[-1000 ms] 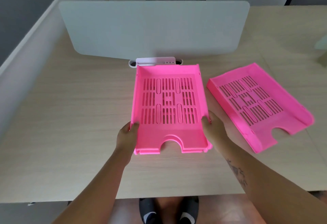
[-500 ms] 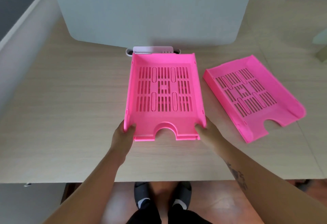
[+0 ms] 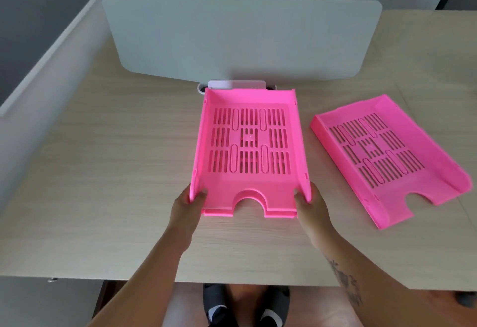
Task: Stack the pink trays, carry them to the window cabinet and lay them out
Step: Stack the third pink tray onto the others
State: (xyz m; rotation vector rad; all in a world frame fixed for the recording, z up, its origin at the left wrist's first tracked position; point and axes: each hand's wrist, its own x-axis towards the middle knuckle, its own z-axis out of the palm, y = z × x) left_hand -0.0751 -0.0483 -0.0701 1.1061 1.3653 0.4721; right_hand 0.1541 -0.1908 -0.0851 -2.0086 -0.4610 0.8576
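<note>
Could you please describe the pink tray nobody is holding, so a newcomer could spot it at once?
Start at the grey divider screen standing across the wooden desk. To its right lies a pink tray, alone and turned at an angle, while the other pink trays sit straight, gripped by both hands.

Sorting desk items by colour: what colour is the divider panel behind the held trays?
Pale grey-white, plain and unpatterned; the divider panel shows clearly in the head view.
</note>
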